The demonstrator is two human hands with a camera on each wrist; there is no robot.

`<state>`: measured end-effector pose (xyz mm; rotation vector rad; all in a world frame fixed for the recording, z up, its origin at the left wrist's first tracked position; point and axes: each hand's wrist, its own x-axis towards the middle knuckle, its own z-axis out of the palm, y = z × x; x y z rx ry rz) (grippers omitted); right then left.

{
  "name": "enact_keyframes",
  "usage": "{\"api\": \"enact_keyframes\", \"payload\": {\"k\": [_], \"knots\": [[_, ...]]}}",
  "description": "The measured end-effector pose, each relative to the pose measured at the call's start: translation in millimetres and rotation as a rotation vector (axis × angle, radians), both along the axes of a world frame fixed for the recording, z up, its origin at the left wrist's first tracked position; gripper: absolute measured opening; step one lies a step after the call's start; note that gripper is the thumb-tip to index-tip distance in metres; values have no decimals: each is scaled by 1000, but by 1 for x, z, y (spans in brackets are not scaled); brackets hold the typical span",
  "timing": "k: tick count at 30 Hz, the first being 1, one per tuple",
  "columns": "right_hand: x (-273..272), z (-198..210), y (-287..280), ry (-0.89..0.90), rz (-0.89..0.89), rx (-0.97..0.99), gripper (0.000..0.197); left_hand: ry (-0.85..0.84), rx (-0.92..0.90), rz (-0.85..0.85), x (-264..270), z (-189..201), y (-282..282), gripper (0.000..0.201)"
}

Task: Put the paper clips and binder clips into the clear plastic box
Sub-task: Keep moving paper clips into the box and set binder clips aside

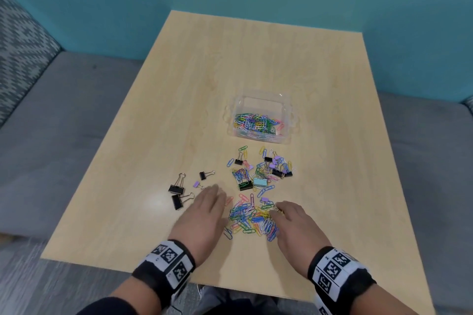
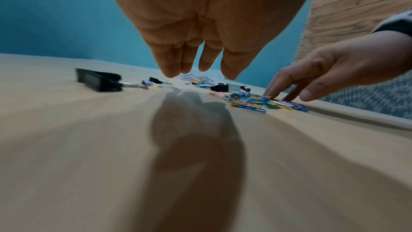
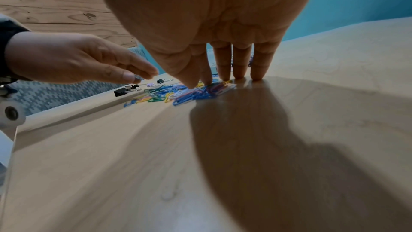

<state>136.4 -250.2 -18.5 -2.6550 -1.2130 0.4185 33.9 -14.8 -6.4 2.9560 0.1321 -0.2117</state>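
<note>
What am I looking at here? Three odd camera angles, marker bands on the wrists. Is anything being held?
No machine: a person is sorting clips with bare hands. One picture comes from a head camera, the other two from cameras on each wrist, looking along the fingers. On the wooden table a clear plastic box already holds paper clips. More paper clips and black binder clips lie loose. The left hand hovers open, holding nothing. The right hand has straight fingers touching down at the pile's edge, gripping nothing yet.

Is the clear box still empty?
No: the head view shows the box already holding a layer of colored paper clips.
</note>
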Motion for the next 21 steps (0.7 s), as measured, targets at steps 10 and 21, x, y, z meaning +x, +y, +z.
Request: {"api": "enact_keyframes", "payload": {"k": [10,21], "knots": [[0,3,0,8,7,-18,46,160,62,106,5,-9,-15,68],[-2,11,0,47,-75,-7,46,87,-73,-5,-1,-10,-28,63]]}}
